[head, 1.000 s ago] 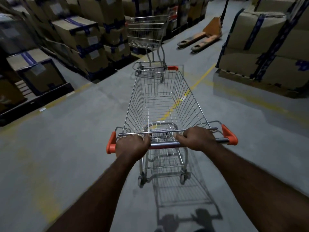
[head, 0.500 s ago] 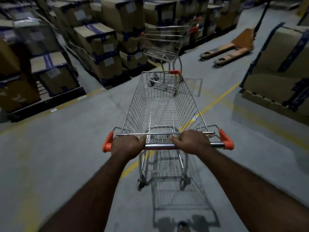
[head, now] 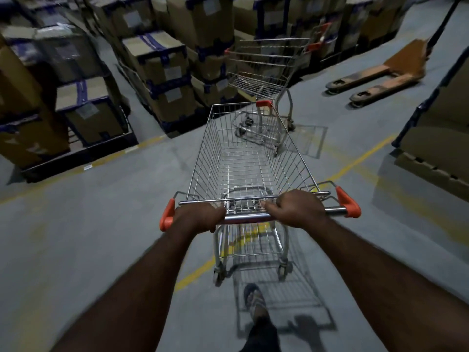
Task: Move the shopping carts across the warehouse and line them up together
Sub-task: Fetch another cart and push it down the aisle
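A sandalled foot (head: 253, 298) steps on the grey floor (head: 101, 224) just behind the near cart (head: 203, 158). Both forearms reach forward to its handle bar (head: 243, 217). The left hand (head: 199, 217) wraps the bar beside the left orange end cap, fingers curled over the top. The right hand (head: 295, 208) grips it right of centre, knuckles up, leaving bare bar between it and the right cap.

The near cart stands in the middle of the aisle, with its long axis running near to far. The handle end is nearest and the narrower nose points away, leaning slightly right. It is a bare chrome wire basket with nothing in it, an orange piece on the front rim, a lower wire shelf and small wheels. A yellow line (head: 355, 161) crosses diagonally beneath it, from near left to far right.

Open floor lies on both sides: on the left up to the pallets of taped cardboard boxes (head: 157, 59), on the right up to another box stack (head: 441, 138) at the frame edge.

Just beyond the nose stands the far cart (head: 269, 64), also chrome with orange corner pieces. Its base shows through the near basket's front wires, and whether the two touch cannot be told. Further right, an orange pallet jack (head: 380, 77) lies with its forks pointing left.
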The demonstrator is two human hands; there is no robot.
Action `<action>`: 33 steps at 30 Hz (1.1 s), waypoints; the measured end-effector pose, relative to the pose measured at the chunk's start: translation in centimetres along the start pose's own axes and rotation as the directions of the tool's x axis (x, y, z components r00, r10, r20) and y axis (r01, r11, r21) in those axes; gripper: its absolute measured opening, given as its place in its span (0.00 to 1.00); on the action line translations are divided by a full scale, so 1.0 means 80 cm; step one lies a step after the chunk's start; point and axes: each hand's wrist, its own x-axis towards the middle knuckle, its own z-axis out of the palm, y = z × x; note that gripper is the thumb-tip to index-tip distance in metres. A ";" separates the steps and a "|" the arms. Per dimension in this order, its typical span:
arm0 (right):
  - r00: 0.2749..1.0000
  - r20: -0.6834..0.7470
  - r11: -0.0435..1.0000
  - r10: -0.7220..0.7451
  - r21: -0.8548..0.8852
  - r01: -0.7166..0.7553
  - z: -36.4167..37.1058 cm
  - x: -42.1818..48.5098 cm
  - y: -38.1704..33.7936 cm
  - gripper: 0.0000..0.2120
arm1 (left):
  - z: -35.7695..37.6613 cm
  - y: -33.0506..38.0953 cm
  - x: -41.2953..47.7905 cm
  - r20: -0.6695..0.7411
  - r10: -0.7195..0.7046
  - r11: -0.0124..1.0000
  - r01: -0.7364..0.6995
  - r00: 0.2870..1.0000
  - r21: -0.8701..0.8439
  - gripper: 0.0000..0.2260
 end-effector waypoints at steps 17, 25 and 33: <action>0.984 -0.143 0.994 -0.109 -0.048 0.103 -0.025 0.325 0.166 0.32 | -0.105 0.063 0.259 -0.475 0.099 0.991 -0.042 0.874 0.130 0.32; 0.870 -0.270 0.910 -0.414 -0.135 0.391 -0.025 0.466 0.226 0.31 | -0.140 0.086 0.378 -0.655 0.037 0.987 0.074 0.755 0.141 0.27; 0.730 -0.262 0.775 -0.631 -0.163 0.611 -0.032 0.607 0.279 0.26 | -0.189 0.095 0.483 -0.685 -0.017 0.985 0.132 0.728 0.116 0.30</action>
